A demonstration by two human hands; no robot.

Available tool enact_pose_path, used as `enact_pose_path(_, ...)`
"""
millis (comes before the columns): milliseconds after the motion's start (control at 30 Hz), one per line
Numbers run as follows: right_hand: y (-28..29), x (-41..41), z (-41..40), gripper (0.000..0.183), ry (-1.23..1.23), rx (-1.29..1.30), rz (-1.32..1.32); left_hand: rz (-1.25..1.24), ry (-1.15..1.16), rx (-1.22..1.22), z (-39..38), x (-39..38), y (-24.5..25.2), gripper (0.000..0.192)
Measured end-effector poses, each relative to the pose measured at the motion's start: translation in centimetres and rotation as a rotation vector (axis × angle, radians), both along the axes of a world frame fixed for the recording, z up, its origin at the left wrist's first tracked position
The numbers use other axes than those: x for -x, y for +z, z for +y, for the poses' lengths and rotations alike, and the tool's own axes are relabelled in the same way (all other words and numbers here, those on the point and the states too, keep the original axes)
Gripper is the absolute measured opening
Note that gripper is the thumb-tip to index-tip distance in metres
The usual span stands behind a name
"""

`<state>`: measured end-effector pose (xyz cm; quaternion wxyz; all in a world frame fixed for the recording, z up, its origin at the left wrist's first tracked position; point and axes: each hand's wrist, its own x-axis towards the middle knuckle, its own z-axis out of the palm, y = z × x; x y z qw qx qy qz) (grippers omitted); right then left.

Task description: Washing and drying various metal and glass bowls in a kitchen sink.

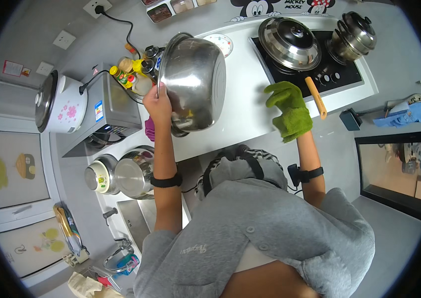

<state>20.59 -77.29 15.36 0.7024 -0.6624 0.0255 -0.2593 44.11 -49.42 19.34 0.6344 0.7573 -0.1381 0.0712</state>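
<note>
My left hand [159,100] grips the rim of a large stainless steel pot [199,82]. The pot is tipped onto its side above the white counter [246,82], its base turned to the right and its inside hidden. A fuzzy green mitt or cloth [288,111] covers my right hand [287,100], hiding the bare fingers. The covered fingers look bent and apart, with nothing seen between them. That hand is over the counter's front part, just left of a wooden handle [316,97] and below a lidded wok [289,44] on the black cooktop [329,78].
A lidded steamer pot [354,37] stands on the right burner. A decorated plate [219,44] lies behind the tipped pot. Several seasoning bottles [130,76] crowd the left back. A microwave [112,100] carries a white electric cooker [65,104]. Stacked basins [132,173] sit near the sink [134,214].
</note>
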Motion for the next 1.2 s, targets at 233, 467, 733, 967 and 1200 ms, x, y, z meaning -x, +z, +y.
enact_pose_path(233,-7.6,-2.9,-1.6,0.043,-0.007,-0.129,-0.032,0.236,0.025,0.232,1.5,0.3,-1.0,0.024)
enact_pose_path(467,-6.0,-8.6,5.8,0.041,0.067,0.109,0.223,0.275,0.015,0.211,0.6,2.5,-0.4,0.023)
enact_pose_path(733,-5.7,-16.9,18.0,0.038,0.172,0.361,0.353,0.058,-0.152,0.177,1.1,4.6,-0.6,0.018)
enact_pose_path(967,-1.9,-23.1,15.2,0.035,0.128,0.428,0.238,0.054,0.055,-0.131,1.8,4.9,-1.8,0.028)
enact_pose_path(1200,5.2,-32.9,10.5,0.033,-0.033,0.555,0.119,0.009,0.198,-0.098,3.6,6.5,-1.8,0.034)
